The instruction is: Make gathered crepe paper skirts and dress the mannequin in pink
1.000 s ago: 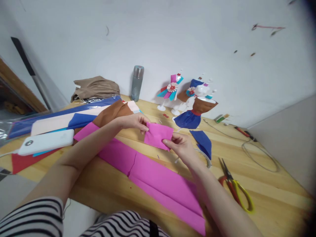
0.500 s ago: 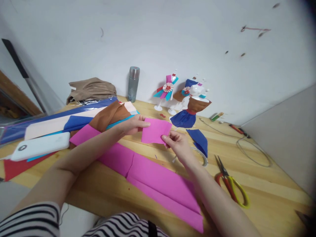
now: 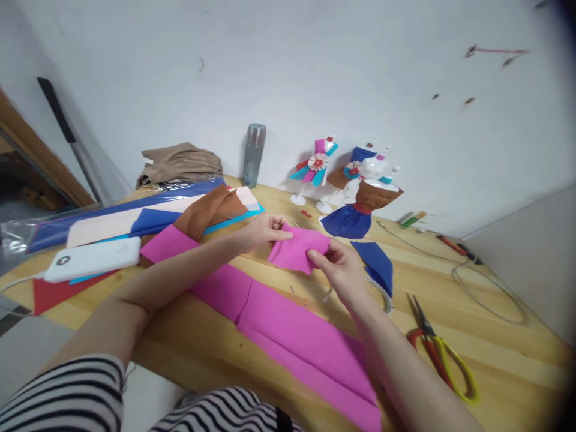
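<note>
Two hands, left (image 3: 265, 232) and right (image 3: 342, 270), pinch opposite sides of a pink square (image 3: 297, 247), apparently to keep it taut above the counter (image 3: 486, 354); scissors (image 3: 434, 345) lie toward the counter's right edge, probably for easy reach.

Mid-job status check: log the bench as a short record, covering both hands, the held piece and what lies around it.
left hand: fingers pinching the small pink piece at its upper left
right hand: fingers gripping its right side, thumb on top
held piece state: lifted, slightly rumpled
nearest the person: long pink material, flat on the wooden table
right side: scissors, blades slightly parted; folded blue piece beyond them
left side: white device with cable
back: upright bottle; small dressed figures
</note>
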{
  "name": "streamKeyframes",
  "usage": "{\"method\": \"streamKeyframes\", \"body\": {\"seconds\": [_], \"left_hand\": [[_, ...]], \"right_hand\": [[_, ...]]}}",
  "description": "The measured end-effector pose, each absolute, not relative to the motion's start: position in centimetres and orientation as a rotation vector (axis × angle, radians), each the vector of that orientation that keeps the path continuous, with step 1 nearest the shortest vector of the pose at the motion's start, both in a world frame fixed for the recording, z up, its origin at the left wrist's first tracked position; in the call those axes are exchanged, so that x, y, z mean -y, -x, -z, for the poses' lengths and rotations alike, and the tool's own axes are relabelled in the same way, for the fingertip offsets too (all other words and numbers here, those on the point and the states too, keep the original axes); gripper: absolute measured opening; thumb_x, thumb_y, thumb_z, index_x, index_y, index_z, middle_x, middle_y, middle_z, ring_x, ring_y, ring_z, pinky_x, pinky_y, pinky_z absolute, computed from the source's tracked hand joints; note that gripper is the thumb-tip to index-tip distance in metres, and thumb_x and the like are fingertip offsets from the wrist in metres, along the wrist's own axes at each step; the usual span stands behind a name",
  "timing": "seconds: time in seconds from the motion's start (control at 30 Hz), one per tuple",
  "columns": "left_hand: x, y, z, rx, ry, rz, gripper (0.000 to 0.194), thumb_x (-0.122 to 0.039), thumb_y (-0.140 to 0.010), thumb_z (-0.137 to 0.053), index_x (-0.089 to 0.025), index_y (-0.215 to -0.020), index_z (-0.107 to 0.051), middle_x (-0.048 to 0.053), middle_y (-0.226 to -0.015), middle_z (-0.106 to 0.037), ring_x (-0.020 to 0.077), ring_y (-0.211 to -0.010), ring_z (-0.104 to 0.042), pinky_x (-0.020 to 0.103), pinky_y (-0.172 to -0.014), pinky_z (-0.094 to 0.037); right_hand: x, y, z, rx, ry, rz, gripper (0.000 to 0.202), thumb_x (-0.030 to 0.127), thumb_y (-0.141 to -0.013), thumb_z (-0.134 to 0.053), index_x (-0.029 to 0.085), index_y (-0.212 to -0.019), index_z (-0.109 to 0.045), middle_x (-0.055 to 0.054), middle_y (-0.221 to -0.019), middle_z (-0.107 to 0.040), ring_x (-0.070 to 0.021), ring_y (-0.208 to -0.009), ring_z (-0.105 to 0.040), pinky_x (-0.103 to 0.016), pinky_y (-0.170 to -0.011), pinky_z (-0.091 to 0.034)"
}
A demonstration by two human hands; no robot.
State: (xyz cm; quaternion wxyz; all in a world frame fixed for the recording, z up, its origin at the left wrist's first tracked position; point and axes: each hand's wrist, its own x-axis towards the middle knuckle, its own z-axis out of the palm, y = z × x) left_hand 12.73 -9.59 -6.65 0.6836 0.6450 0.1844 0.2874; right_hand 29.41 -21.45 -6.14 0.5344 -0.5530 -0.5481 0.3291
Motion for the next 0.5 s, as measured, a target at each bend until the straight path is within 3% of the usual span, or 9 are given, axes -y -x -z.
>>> {"method": "streamKeyframes", "body": {"seconds": [0.13, 0.2, 0.3, 0.37, 0.43, 0.5], "left_hand": [[8.6, -12.1, 5.0, -0.854, -2.138, -0.57, 0.028, -0.04, -0.09, -0.054, -0.015, -0.085, -0.065, 0.003, -0.077, -0.068, 0.0113, -0.068, -0.064, 0.022, -0.066, -0.05], [6.8, -10.9, 4.2, -1.096, -2.224, -0.659, 0.029, -0.038, -0.091, -0.052, -0.016, -0.105, -0.065, 0.008, -0.105, -0.07, 0.0174, -0.096, -0.065, 0.028, -0.085, -0.05], [3.3, -8.0, 4.0, -1.508, -2.26, -0.741, 0.046, -0.034, -0.089, -0.055, -0.014, -0.13, -0.051, 0.016, -0.142, -0.048, 0.0314, -0.135, -0.039, 0.043, -0.111, -0.032], [1.3, -5.7, 4.6, -1.784, -2.209, -0.703, 0.052, -0.037, -0.09, -0.051, -0.007, -0.133, -0.046, 0.024, -0.143, -0.043, 0.0396, -0.137, -0.032, 0.053, -0.111, -0.028], [-0.2, -3.8, 5.4, -1.951, -2.146, -0.58, 0.052, -0.042, -0.093, -0.045, -0.005, -0.128, -0.05, 0.027, -0.133, -0.051, 0.0412, -0.129, -0.042, 0.054, -0.104, -0.035], [-1.1, -2.4, 6.1, -2.001, -2.137, -0.434, 0.043, -0.038, -0.091, -0.049, -0.007, -0.12, -0.057, 0.023, -0.122, -0.06, 0.0374, -0.12, -0.052, 0.048, -0.099, -0.042]], "right_hand": [[21.7, -29.5, 5.6, 1.313, 1.349, -0.89, 0.026, 0.043, -0.069, -0.071, 0.021, -0.07, -0.056, 0.002, -0.061, -0.054, -0.0126, -0.052, -0.048, -0.025, -0.049, -0.041], [21.9, -29.4, 5.6, 1.373, 1.364, -0.955, 0.027, 0.044, -0.07, -0.07, 0.02, -0.07, -0.057, 0.002, -0.061, -0.054, -0.0117, -0.051, -0.047, -0.025, -0.049, -0.039], [22.4, -28.8, 6.0, 1.52, 1.358, -1.049, 0.031, 0.047, -0.074, -0.067, 0.019, -0.068, -0.056, 0.002, -0.06, -0.053, -0.0113, -0.052, -0.046, -0.024, -0.051, -0.038], [22.7, -28.2, 6.3, 1.659, 1.344, -1.086, 0.033, 0.047, -0.079, -0.064, 0.019, -0.066, -0.052, 0.002, -0.059, -0.05, -0.0111, -0.053, -0.044, -0.024, -0.051, -0.036], [23.1, -27.6, 6.6, 1.834, 1.353, -1.082, 0.032, 0.043, -0.084, -0.06, 0.019, -0.064, -0.049, 0.003, -0.058, -0.046, -0.0105, -0.054, -0.041, -0.023, -0.05, -0.033], [23.4, -27.0, 6.7, 2.015, 1.37, -1.044, 0.031, 0.033, -0.086, -0.056, 0.019, -0.061, -0.044, 0.004, -0.056, -0.042, -0.0095, -0.054, -0.037, -0.023, -0.05, -0.029]]}}
